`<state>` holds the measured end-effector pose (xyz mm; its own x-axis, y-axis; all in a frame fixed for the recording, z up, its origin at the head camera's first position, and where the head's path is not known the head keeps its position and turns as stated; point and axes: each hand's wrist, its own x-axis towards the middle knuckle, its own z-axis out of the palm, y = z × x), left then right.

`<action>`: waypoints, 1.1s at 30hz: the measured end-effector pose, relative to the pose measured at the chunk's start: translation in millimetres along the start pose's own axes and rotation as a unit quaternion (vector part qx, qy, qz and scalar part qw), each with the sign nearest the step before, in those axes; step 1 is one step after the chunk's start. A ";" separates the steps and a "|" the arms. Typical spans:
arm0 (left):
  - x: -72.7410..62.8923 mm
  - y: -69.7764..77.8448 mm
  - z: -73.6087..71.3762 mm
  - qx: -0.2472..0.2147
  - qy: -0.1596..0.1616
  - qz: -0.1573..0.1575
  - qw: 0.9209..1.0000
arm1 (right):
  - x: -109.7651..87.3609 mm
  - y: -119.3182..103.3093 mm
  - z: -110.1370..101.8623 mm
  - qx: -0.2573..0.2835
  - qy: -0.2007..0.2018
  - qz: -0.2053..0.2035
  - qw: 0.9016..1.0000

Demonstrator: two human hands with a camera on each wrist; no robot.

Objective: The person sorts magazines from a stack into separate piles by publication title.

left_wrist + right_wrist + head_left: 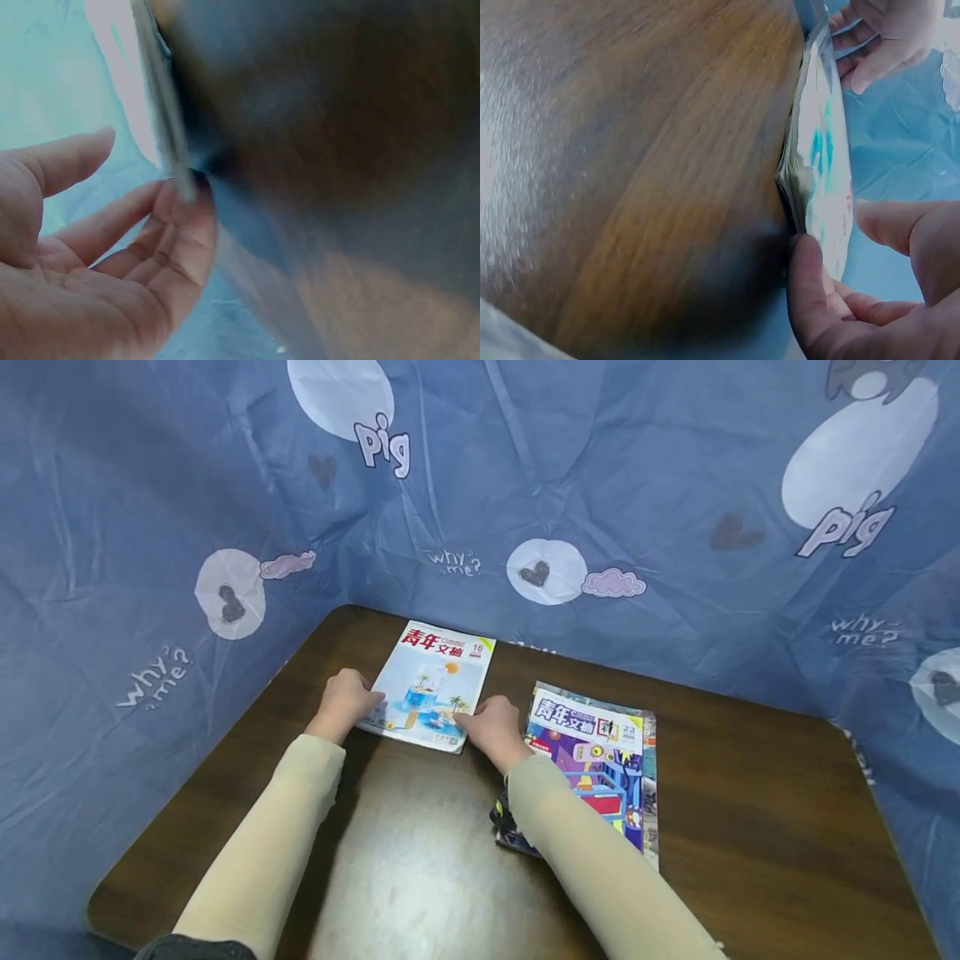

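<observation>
A magazine (431, 681) with a pale blue cover, red title and a beach drawing lies flat near the back left of the table. My left hand (345, 703) is at its left side; in the left wrist view, the fingertips (191, 191) touch the page edge while the thumb (82, 154) stands apart from the cover. On the opposite side is my right hand (495, 731), its thumb reaching over the lower right corner. The right wrist view shows its fingers (808, 277) against the edge of the magazine (821, 142), thumb raised beside the cover.
Right of the hands, a purple-covered magazine (592, 760) lies on other magazines, partly hidden by my right sleeve (577, 852). The brown wooden table (765, 810) has rounded corners. A blue printed cloth (660, 460) hangs along its back and left sides.
</observation>
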<state>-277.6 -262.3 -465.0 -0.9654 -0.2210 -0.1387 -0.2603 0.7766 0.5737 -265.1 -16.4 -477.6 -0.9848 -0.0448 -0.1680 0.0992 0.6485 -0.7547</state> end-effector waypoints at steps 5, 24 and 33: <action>-8.7 8.7 0.0 -0.001 0.047 0.026 0.999 | -4.8 -2.6 -3.2 -0.014 0.008 -0.027 0.999; -52.9 73.4 13.8 -0.081 0.029 0.113 0.990 | -29.0 2.0 -47.3 0.136 0.024 -0.051 0.989; -72.6 95.0 24.2 -0.135 0.011 0.153 0.979 | -41.1 9.3 -68.1 0.153 0.033 -0.067 0.985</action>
<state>-232.6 -158.2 -420.0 -0.9959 -0.0167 0.0888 0.0590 0.6242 0.7790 -233.4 43.2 -434.5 -0.9982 -0.0574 -0.0199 -0.0034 0.3808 -0.9247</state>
